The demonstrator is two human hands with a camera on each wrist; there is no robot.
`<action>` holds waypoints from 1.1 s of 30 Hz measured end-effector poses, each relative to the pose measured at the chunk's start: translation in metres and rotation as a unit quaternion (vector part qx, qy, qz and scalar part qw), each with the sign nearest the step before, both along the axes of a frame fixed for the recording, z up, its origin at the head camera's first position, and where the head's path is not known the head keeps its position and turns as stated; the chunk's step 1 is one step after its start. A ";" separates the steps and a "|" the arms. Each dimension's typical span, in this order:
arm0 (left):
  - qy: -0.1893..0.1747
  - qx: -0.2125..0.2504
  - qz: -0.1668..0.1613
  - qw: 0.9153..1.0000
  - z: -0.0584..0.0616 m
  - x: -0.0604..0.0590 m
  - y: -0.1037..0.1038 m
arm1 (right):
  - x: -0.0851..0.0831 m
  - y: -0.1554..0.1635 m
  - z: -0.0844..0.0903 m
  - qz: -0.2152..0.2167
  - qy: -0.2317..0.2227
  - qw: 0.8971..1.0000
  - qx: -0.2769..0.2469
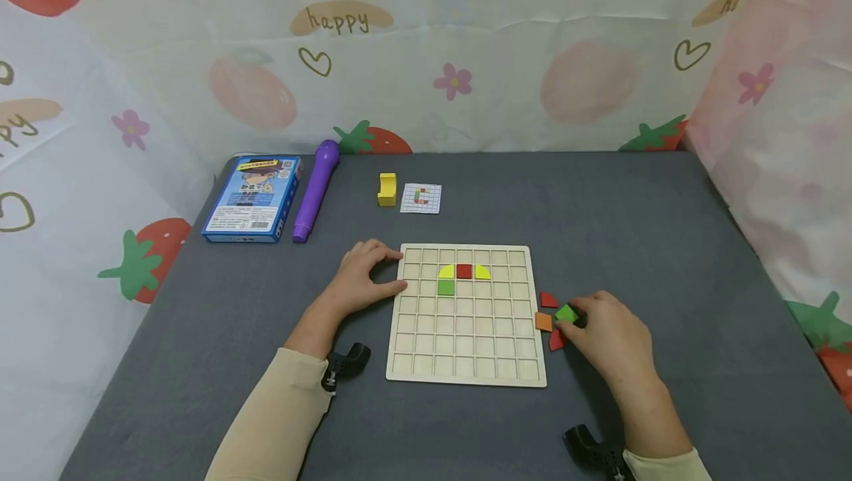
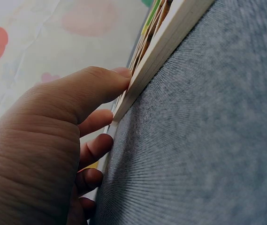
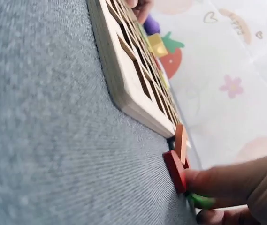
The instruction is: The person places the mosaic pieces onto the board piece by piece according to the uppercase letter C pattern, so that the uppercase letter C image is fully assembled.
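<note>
A pale wooden grid board [image 1: 464,345] lies on the grey table. Against its left edge rest the thumb and index fingertip of my left hand [image 1: 356,280], the other fingers loosely bent. Right of the board, my right hand [image 1: 615,340] pinches a tilted green tile [image 1: 566,314] between thumb and index finger. Around it lie an orange square tile [image 1: 543,322], a red piece [image 1: 548,300] and another red piece [image 1: 556,340] partly covered by my thumb. Set in the grid are a red square [image 1: 464,271], a green square [image 1: 446,287] and two yellow quarter-rounds [image 1: 447,271].
Behind the board stand a yellow holder [image 1: 387,190] and a small pattern card [image 1: 421,198]. Farther left lie a purple microphone-shaped object [image 1: 316,191] and a blue box [image 1: 253,198]. A printed cloth [image 1: 506,59] hangs behind the table.
</note>
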State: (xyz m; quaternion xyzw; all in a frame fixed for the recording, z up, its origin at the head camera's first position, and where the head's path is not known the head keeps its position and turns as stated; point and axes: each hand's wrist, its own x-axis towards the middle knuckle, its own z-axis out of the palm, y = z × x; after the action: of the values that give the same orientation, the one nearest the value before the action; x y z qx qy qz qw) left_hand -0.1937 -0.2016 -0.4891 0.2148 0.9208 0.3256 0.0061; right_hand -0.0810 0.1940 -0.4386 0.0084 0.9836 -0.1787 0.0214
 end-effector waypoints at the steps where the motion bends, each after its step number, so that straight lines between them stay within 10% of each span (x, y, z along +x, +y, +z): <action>1: 0.001 -0.001 0.000 1.000 0.000 0.000 0.000 | 0.000 0.000 0.001 -0.003 -0.002 1.000 0.003; 11: 0.003 0.003 0.000 1.000 0.002 0.000 0.001 | -0.002 0.004 0.007 -0.008 0.017 1.000 -0.022; 19: 0.003 0.003 -0.003 1.000 0.002 0.001 0.001 | -0.007 -0.004 0.033 -0.023 0.027 0.989 -0.146; 33: -0.003 -0.001 0.003 1.000 0.001 0.001 0.000 | -0.023 -0.046 0.064 0.082 0.010 0.960 -0.266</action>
State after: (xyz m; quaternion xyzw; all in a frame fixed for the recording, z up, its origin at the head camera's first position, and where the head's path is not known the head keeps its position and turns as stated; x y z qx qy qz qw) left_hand -0.1931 -0.2014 -0.4876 0.2108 0.9218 0.3253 0.0078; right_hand -0.1038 0.1482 -0.3743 -0.0800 0.8981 -0.4315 0.0273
